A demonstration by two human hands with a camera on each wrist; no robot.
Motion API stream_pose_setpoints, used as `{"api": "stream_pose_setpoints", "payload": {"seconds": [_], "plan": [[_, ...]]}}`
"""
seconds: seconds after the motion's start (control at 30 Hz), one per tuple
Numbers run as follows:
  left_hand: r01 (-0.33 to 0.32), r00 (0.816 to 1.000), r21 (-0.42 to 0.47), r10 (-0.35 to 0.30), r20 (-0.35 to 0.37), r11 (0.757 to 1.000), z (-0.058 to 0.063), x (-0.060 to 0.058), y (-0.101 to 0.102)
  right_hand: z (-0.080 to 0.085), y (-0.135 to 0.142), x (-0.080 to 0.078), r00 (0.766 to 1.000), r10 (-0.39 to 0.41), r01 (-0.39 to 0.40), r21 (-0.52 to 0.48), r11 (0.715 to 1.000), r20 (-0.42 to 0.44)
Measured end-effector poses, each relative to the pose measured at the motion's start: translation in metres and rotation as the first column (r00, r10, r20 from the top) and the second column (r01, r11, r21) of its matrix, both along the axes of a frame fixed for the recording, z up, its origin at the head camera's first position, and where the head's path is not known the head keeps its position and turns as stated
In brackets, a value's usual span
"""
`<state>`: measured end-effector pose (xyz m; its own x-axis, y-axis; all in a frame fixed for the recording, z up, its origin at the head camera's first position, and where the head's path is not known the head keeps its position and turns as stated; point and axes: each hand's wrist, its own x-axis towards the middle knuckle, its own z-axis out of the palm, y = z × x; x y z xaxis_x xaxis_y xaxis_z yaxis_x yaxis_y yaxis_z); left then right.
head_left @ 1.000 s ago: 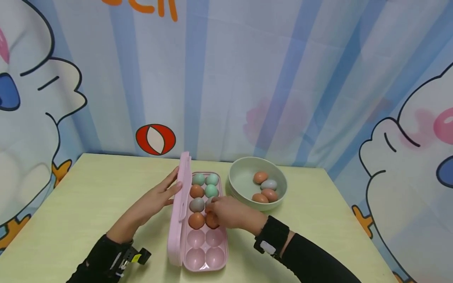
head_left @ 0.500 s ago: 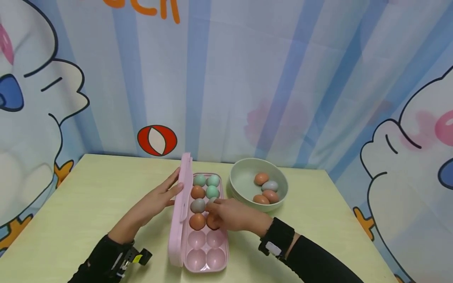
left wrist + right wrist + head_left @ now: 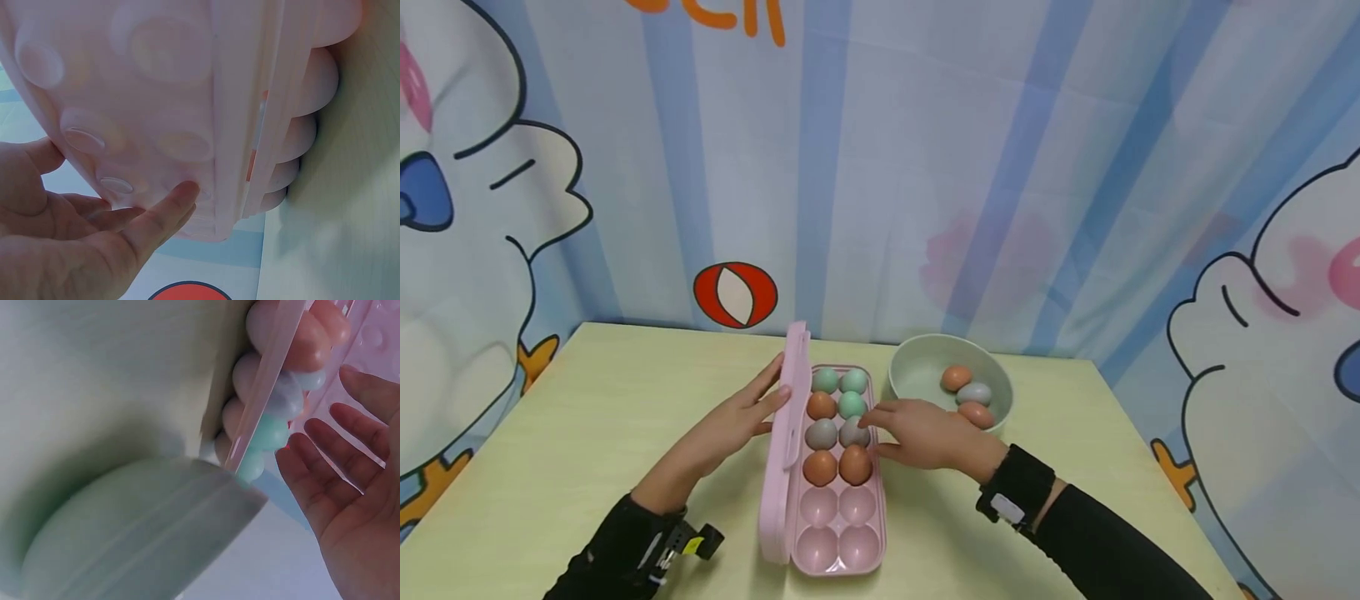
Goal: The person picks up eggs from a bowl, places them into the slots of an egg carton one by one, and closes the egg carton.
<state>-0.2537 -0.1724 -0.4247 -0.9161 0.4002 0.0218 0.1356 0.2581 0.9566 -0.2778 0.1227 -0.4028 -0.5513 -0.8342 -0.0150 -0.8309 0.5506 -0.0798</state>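
A pink egg carton (image 3: 797, 525) stands open, its lid (image 3: 772, 500) raised on the left. My left hand (image 3: 737, 425) holds that lid, fingers against its outer face and thumb at the edge, as the left wrist view shows. Its far rows hold mint-green eggs (image 3: 825, 381), brown eggs (image 3: 820, 468) and grey eggs (image 3: 822, 434); the nearest two rows of cups are empty. My right hand (image 3: 925, 435) hovers just right of the carton beside the nearest brown egg (image 3: 855, 465), fingers spread and holding nothing. In the right wrist view the palm (image 3: 369, 531) shows bare.
A pale green bowl (image 3: 917, 364) stands right of the carton, behind my right hand. Inside it show two brown eggs (image 3: 957, 378) and a grey egg (image 3: 973, 393). A striped curtain (image 3: 880, 167) hangs behind the pale yellow table (image 3: 647, 375).
My right hand has let go of the brown egg, which now sits in its cup, and has drawn back to the right. My left hand stays on the lid.
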Motion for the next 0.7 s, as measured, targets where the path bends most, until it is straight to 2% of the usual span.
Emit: {"api": "stream_pose_setpoints", "payload": {"seconds": [0.4, 0.7], "plan": [[0.004, 1.000, 0.009, -0.004, 0.002, 1.000, 0.001, 0.001, 0.000, 0.021, 0.028, -0.020, 0.992, -0.116, 0.116, 0.006, 0.993, -0.058], [0.000, 1.000, 0.012, 0.000, 0.003, 1.000, 0.000, 0.001, 0.000, 0.029, 0.049, -0.047, 0.973, -0.229, 0.227, 0.061, 0.972, 0.022]]}}
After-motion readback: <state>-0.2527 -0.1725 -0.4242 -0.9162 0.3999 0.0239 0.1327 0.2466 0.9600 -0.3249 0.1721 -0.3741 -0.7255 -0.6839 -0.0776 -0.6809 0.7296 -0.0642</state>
